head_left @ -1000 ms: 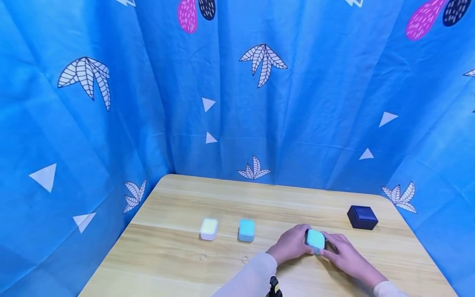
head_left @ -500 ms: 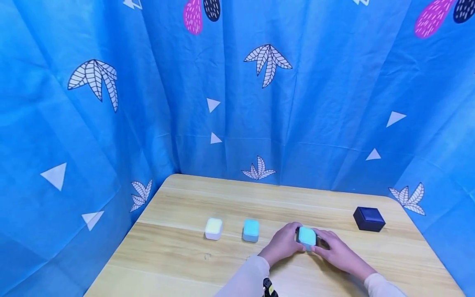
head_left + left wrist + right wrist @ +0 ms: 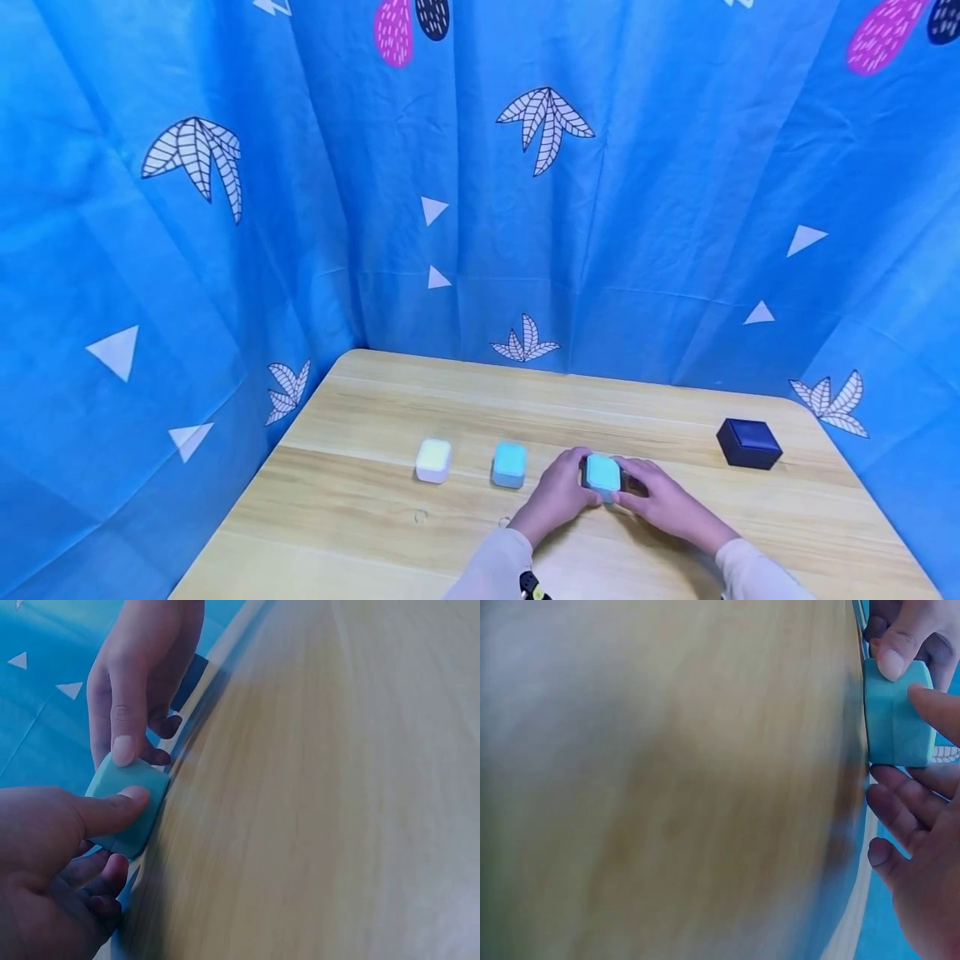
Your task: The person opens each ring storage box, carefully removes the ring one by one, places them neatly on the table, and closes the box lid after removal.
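In the head view my left hand (image 3: pixel 558 493) and my right hand (image 3: pixel 662 502) hold a small turquoise ring box (image 3: pixel 603 473) between them, one from each side, close over the table. Each thumb presses on the near face of the box (image 3: pixel 883 735), which has a seam across it in the right wrist view; the other fingers are partly hidden around and behind it. The lid is closed. Left of my hands stand a second turquoise ring box (image 3: pixel 509 467) and a white ring box (image 3: pixel 432 462), both closed.
A dark blue box (image 3: pixel 749 443) stands at the back right of the wooden table (image 3: pixel 360 400). One thin ring (image 3: pixel 421 517) lies in front of the white box; another ring (image 3: pixel 504 522) lies by my left wrist. A blue patterned curtain (image 3: pixel 637 208) hangs behind and beside the table.
Both hands have carried the turquoise ring box leftward along the table, nearer the second turquoise box. The head view has turned slightly, so the scene sits a little further right.
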A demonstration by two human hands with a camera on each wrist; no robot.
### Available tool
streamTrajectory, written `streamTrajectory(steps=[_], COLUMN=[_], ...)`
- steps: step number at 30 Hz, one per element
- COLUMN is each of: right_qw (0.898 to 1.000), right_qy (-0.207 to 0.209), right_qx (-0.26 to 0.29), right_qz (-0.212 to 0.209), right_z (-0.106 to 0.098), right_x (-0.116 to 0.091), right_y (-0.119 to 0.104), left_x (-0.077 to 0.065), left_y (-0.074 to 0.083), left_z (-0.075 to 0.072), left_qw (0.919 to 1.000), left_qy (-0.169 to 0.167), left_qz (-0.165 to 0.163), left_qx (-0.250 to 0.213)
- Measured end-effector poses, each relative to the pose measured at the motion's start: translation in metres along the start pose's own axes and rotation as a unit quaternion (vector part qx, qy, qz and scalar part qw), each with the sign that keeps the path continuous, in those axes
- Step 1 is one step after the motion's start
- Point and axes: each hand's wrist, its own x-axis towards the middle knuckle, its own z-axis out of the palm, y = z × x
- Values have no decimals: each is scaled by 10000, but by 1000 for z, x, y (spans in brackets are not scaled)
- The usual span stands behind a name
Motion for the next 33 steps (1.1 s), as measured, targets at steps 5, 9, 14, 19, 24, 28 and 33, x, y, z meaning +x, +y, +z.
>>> streamTrajectory(steps=[5,9,14,19,24,28,33], right_qw=[9999,9992,9985,9984,9967,9940,9943], right_qy=[-126,-220,-262,-331,-506,-558,-476], right_qx=[76,179,276,290,625,937,954], right_qz=[-90,-279,-382,-354,-117,-28,89], right_z=[2,3,7,8,8,8,10], right_x=[6,11,16,18,19,20,21], right_y=[-4,-8,-10,-11,-12,-13,-13], left_x=[-4,-7,-11,-12,-13,-13,-15], left_y=[-4,-6,-9,-11,-12,-12,-13], left_z=[-4,-7,-10,-12,-12,-11,-10], left_qw=[9999,9995,9988,9984,9977,9976,9974], left_qy=[149,298,394,391,377,391,403], left_qz=[-12,-36,-127,-203,-278,-200,-171], left_qx=[-81,-95,-268,-359,-487,-539,-576])
